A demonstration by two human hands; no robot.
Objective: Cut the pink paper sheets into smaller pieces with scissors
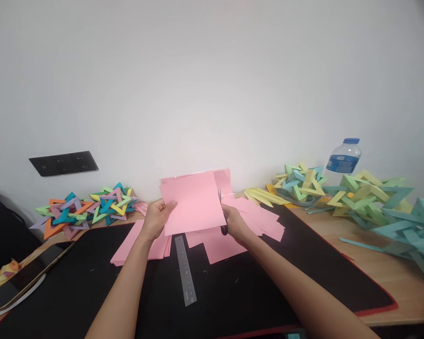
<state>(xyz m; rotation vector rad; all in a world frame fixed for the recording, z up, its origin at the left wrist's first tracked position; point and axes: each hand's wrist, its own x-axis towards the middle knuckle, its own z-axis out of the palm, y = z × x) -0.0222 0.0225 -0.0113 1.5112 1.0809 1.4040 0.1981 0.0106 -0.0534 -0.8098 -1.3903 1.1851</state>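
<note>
My left hand (156, 219) pinches the left edge of a pink sheet of paper (194, 202), thumb on its face, holding it up above the mat. My right hand (236, 223) grips a pair of dark scissors (224, 229), whose blades point up along the sheet's right edge. Whether the blades touch the paper I cannot tell. Below and left lies a stack of pink paper (127, 245), partly behind my left arm. More loose pink sheets (259, 214) spread out on the right. A clear ruler (185, 273) lies on the mat between my forearms.
A black mat (155, 301) with red edging covers the wooden table (325, 235). Folded paper stars (65, 214) stand at left, others (363, 197) at right beside a water bottle (343, 160). Yellow paper strips (261, 196) lie near the wall. A phone (28, 273) is at far left.
</note>
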